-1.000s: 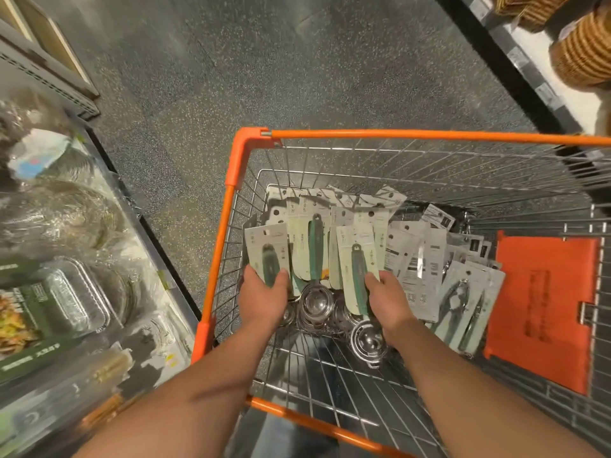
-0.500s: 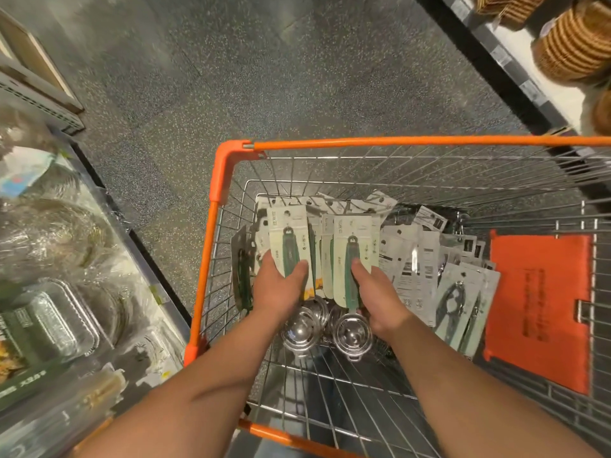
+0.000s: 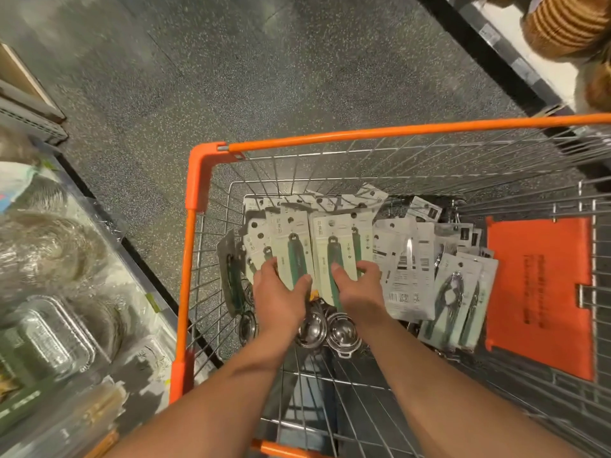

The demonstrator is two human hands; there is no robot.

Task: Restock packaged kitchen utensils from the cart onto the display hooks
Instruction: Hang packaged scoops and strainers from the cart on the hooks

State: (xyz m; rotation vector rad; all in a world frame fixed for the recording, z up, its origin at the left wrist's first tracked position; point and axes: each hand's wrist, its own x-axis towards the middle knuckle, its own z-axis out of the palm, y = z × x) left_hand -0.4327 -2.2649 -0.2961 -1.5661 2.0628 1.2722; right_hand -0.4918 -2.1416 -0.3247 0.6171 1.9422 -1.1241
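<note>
An orange-rimmed wire cart (image 3: 195, 180) holds a heap of carded kitchen utensils. Both my hands are down inside it. My left hand (image 3: 281, 292) grips a stack of green-handled ladle packs (image 3: 292, 249), thumb across the card front. My right hand (image 3: 360, 289) grips a second stack of the same packs (image 3: 335, 246), fingers curled round its right edge. The steel bowls (image 3: 340, 332) of the ladles hang below my wrists. More packs lie to the right: white cards (image 3: 408, 269) and green-handled tongs-like tools (image 3: 458, 292).
An orange plastic flap (image 3: 542, 292) covers the cart's right side. A shelf with foil trays and wrapped goods (image 3: 49, 332) runs along the left. Wicker baskets (image 3: 562, 21) stand on a shelf at top right. Speckled grey floor (image 3: 264, 77) lies ahead of the cart.
Both hands have drawn the two ladle stacks closer together and a little higher. The camera has shifted, so the cart sits lower and further right in view.
</note>
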